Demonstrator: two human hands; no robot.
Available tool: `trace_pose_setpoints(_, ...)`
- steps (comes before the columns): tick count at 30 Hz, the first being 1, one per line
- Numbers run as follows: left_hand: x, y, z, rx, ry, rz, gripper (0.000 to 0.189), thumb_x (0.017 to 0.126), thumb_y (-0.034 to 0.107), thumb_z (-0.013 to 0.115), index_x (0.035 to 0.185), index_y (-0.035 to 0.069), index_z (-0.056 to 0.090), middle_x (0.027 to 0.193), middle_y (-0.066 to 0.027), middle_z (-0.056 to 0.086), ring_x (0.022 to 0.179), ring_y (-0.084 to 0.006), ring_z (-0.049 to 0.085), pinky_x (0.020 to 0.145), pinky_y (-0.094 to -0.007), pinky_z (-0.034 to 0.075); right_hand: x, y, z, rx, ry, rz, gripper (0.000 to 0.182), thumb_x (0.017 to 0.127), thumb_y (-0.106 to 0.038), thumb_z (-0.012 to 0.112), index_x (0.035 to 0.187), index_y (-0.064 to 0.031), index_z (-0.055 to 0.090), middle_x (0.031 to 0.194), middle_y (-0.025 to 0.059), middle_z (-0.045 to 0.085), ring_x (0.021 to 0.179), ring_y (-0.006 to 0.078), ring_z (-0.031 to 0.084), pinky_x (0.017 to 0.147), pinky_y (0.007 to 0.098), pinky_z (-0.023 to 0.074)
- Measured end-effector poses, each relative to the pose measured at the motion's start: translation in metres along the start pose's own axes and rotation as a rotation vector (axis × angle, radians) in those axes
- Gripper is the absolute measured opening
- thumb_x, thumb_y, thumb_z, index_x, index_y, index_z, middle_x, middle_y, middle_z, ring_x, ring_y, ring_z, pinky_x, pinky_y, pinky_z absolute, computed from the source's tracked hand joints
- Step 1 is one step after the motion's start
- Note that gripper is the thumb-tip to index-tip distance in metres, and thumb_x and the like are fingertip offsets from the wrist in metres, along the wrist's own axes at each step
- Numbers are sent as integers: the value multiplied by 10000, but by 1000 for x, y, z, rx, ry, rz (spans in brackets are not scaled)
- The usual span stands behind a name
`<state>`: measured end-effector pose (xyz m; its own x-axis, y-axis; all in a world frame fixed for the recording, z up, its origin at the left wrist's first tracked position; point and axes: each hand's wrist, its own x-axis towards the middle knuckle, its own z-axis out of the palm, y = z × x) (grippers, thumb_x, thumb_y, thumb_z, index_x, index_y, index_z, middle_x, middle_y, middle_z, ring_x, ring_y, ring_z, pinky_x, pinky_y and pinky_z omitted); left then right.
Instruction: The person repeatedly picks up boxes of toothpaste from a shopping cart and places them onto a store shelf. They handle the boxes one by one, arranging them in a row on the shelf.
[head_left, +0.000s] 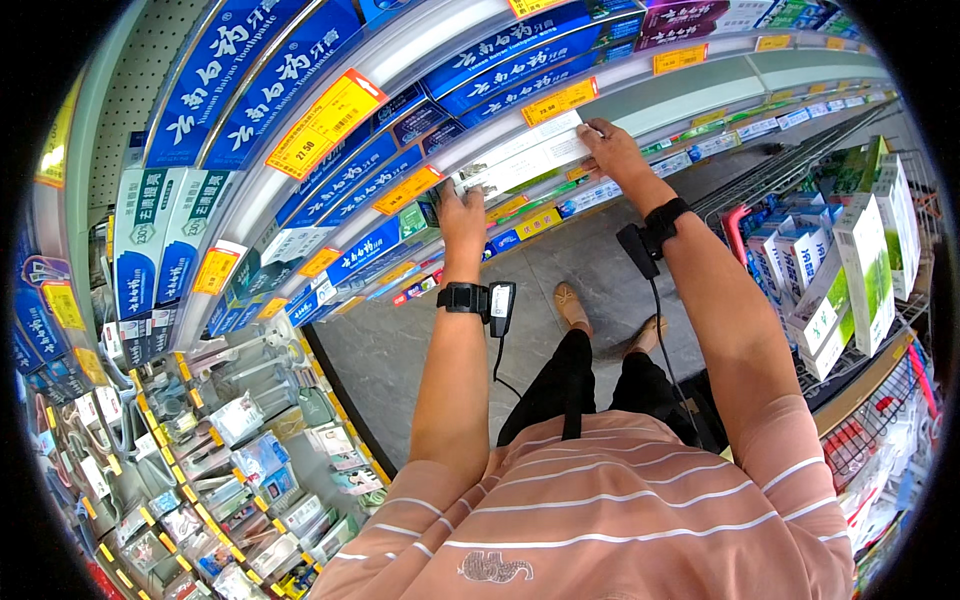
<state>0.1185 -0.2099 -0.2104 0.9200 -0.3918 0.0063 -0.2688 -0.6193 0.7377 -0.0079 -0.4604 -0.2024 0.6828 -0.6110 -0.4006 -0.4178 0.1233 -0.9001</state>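
Note:
Long white toothpaste boxes lie along the front of a store shelf, stacked and spanning the gap between my hands. My left hand grips their left end, its thumb and fingers at the shelf edge. At their right end, my right hand has its fingers bent over the corner. Just left of my left hand is a green-ended carton. Blue Yunnan Baiyao toothpaste boxes fill the shelf behind, above a yellow price tag. Each wrist wears a black strap with a cabled device.
To the right stands a wire cart loaded with white-and-green cartons and smaller white-and-blue boxes. Packaged goods hang on a rack at lower left. Grey floor tiles lie below, with my feet on them.

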Motion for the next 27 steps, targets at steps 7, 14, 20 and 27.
trace_pose_setpoints(7, 6, 8, 1, 42, 17, 3, 554, 893, 200, 643, 1335, -102, 497, 1283, -339, 570, 1202, -501, 512, 1060, -501, 388, 15, 8, 5, 11, -33, -19, 485, 994, -256, 575, 1417, -25, 518, 1040, 174, 719, 774, 208, 722, 666, 339, 595)
trace_pose_setpoints(14, 9, 0, 3, 1, -25, 11, 562, 907, 170, 627, 1367, -108, 464, 1340, -343, 529, 1219, -485, 507, 1075, -490, 387, 15, 7, 4, -31, -31, -34, 476, 975, -144, 549, 1437, -40, 506, 1134, 160, 706, 806, 224, 716, 703, 356, 598)
trace_pose_setpoints(20, 4, -6, 6, -22, -9, 2, 566, 933, 174, 588, 1390, -125, 440, 1363, -356, 510, 1264, -486, 488, 1100, -469, 382, 21, 17, 8, -55, -59, -84, 455, 955, -151, 569, 1391, -26, 538, 1142, 202, 693, 834, 259, 718, 744, 377, 584)
trace_pose_setpoints(27, 5, 3, 7, 62, 28, -28, 566, 934, 185, 575, 1381, -135, 442, 1314, -373, 536, 1229, -503, 505, 1079, -488, 398, 24, 25, 14, -8, -65, -90, 474, 940, -139, 574, 1396, -17, 526, 1127, 233, 690, 849, 305, 716, 801, 376, 566)
